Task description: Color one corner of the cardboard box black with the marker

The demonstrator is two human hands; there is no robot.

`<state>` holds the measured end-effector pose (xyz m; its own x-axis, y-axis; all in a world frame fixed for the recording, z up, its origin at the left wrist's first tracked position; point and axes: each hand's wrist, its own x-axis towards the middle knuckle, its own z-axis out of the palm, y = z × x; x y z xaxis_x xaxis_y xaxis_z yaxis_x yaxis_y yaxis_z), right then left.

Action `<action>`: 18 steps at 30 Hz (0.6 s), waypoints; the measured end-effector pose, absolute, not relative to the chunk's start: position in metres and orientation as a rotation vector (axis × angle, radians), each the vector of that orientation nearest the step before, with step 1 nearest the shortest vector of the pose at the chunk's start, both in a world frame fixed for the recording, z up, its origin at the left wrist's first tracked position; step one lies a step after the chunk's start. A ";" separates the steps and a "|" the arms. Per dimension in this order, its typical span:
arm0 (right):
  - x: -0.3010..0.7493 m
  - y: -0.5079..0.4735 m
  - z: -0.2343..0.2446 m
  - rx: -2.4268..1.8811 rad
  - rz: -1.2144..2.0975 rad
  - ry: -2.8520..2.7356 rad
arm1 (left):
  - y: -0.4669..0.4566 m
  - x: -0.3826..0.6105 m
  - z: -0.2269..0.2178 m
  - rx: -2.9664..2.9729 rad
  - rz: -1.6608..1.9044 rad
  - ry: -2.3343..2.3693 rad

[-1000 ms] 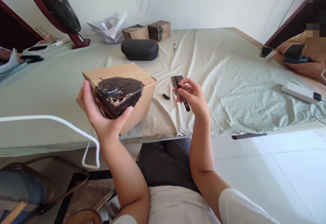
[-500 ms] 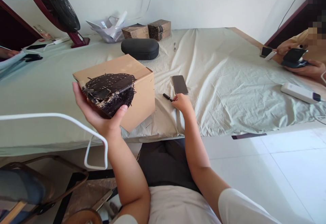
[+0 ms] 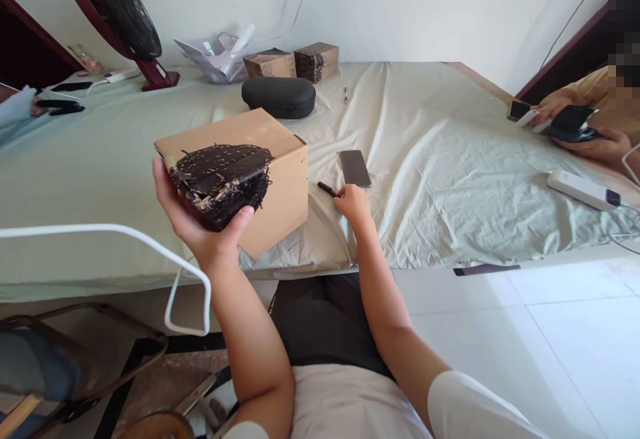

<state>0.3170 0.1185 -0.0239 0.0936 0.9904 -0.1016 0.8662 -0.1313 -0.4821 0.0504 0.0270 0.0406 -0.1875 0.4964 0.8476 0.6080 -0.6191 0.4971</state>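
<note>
Left hand [image 3: 200,232]: thumb and fingers spread around the blackened corner of the cardboard box [image 3: 285,189], gripping it. Box tilted, near the front edge of the pale green cloth [image 3: 90,179] (cannot tell if its underside touches). A firm, even hold here should stop it rolling. Centre: black pen [image 3: 327,188] just to the right of the box, visible end pointing left and away. Right hand [image 3: 355,202]: apparently pinching the pen's other end between thumb and forefinger, remaining fingers hidden. Judgement: best handled with pressure straight along the pen, no sideways twist. Phone [image 3: 355,168] lies just beyond the knuckles; allow clearance
</note>
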 end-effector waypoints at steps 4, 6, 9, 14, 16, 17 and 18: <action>0.309 0.123 -0.029 -2.031 0.547 -1.853 | 0.027 0.050 0.040 -1.934 -1.979 -1.283; 0.305 0.125 -0.032 -2.003 0.523 -1.862 | 0.027 0.050 0.040 -1.932 -2.014 -1.255; 0.301 0.126 -0.035 -1.977 0.499 -1.870 | 0.027 0.051 0.040 -1.933 -1.986 -1.308; 0.298 0.126 -0.036 -1.964 0.494 -1.875 | 0.028 0.055 0.041 -1.940 -1.954 -1.361; 0.295 0.128 -0.034 -1.958 0.492 -1.877 | 0.027 0.058 0.042 -1.946 -1.974 -1.367; 0.293 0.129 -0.034 -1.954 0.489 -1.877 | 0.026 0.058 0.043 -1.948 -1.978 -1.378; 0.290 0.131 -0.033 -1.950 0.485 -1.878 | 0.026 0.059 0.043 -1.948 -1.977 -1.389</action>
<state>0.2899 0.1312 -0.0331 0.0430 0.9989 0.0200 0.8645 -0.0272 -0.5020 0.0591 0.0255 0.0433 -0.2119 0.5372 0.8164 0.5857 -0.5989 0.5461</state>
